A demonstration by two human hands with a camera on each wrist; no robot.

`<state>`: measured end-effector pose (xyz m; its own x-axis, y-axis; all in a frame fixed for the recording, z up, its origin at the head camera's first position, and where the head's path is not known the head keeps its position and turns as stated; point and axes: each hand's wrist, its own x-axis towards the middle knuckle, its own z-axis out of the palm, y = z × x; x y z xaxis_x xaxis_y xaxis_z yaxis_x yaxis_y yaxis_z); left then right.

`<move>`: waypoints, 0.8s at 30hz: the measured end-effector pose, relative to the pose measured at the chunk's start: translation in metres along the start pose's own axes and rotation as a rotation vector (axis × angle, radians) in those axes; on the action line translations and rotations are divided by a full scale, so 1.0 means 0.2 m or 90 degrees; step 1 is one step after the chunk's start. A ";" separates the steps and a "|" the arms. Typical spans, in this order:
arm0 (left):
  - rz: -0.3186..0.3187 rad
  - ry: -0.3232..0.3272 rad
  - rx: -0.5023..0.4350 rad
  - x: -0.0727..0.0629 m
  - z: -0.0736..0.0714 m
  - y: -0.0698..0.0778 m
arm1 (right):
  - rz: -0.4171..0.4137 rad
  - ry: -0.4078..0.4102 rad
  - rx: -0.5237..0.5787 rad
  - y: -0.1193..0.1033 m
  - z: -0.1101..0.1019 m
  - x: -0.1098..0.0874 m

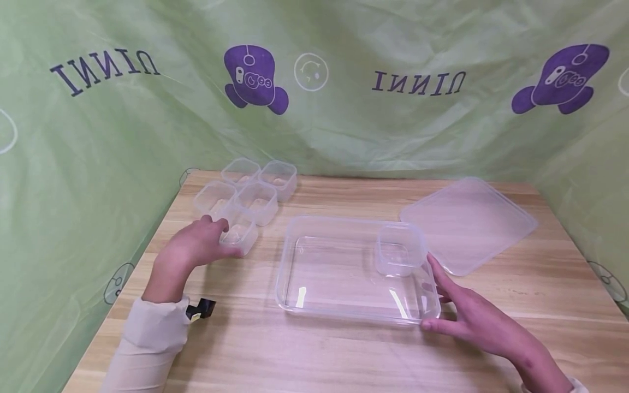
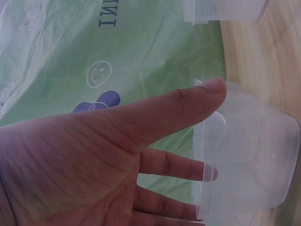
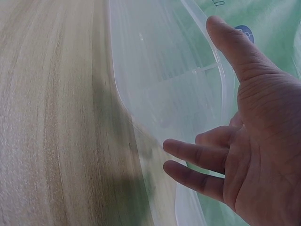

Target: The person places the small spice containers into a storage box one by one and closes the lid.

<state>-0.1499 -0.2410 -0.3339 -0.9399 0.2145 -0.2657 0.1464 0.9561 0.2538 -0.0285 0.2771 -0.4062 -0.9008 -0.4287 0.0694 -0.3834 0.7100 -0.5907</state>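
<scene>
A sleeve at seven o'clock leads to the left hand, wide around a cup at ten o'clock from the box; the spread right hand touches the box's three-o'clock end. The cup looks light, slick: pinch opposite walls.

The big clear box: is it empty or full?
Neither: one small container stands inside the big clear box, in the far right corner; bare floor shows elsewhere.

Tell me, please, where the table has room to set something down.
The table is bare in front of the large container, and behind it between the five clustered small cups and the lid. Its far left, where those cups stand, is crowded.
</scene>
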 end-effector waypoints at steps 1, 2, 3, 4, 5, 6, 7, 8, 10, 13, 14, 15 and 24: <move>0.000 -0.001 0.003 0.00 0.00 0.00 | 0.000 0.000 -0.001 0.00 0.00 0.00; -0.002 -0.002 0.005 0.00 0.01 0.00 | 0.000 0.000 -0.001 0.00 0.00 0.00; -0.004 -0.003 0.007 0.00 0.01 0.00 | 0.000 -0.001 -0.001 0.00 0.00 0.00; -0.003 -0.002 0.008 0.01 0.01 -0.01 | 0.000 -0.001 -0.002 0.00 0.00 0.00; -0.002 -0.001 0.010 0.01 0.01 -0.01 | 0.000 0.000 -0.003 0.00 0.00 0.00; -0.001 0.000 0.012 0.01 0.02 -0.01 | 0.000 -0.001 -0.005 0.00 0.00 0.00; 0.000 0.002 0.015 0.01 0.02 -0.01 | 0.000 0.000 -0.007 0.00 0.00 0.00; 0.002 0.005 0.019 0.02 0.02 -0.01 | 0.000 0.001 -0.008 0.00 0.00 0.00; 0.008 0.014 0.029 0.02 0.02 -0.01 | 0.001 0.000 -0.011 0.00 0.00 0.00; 0.016 0.022 0.039 0.02 0.02 -0.02 | 0.004 0.000 -0.012 0.00 0.00 0.00; 0.018 0.024 0.040 0.03 0.02 -0.02 | 0.005 -0.001 -0.011 0.00 0.00 0.01; 0.019 0.025 0.039 0.03 0.02 -0.02 | 0.005 -0.001 -0.012 0.00 0.00 0.01; 0.020 0.023 0.021 0.03 0.02 -0.03 | 0.005 -0.005 0.006 0.00 0.00 0.00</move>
<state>-0.1559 -0.2445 -0.3406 -0.9450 0.2376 -0.2248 0.1855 0.9554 0.2299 -0.0287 0.2772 -0.4064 -0.9022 -0.4274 0.0584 -0.3742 0.7082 -0.5986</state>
